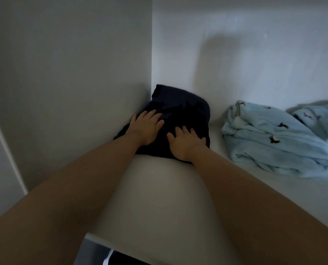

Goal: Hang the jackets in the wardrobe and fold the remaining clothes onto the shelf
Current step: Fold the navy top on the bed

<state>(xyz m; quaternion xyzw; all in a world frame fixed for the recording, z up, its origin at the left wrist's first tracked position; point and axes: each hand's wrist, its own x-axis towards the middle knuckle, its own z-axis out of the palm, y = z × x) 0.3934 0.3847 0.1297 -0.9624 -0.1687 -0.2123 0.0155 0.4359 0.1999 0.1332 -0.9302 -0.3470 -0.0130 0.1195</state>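
A folded dark navy garment [180,109] lies in the back left corner of the white shelf [159,197], against the side wall. My left hand [147,127] rests flat on its left part with the fingers spread. On the garment's near right part my right hand [184,143] presses down, fingers straight and spread too. Neither hand curls round the cloth. Both forearms reach in from the bottom of the view.
Light blue fleecy clothes [270,138] with small dark prints lie folded on the shelf at the right, a second light blue piece [320,119] behind them. The wardrobe side panel [73,83] stands at the left and the back wall [236,54] behind.
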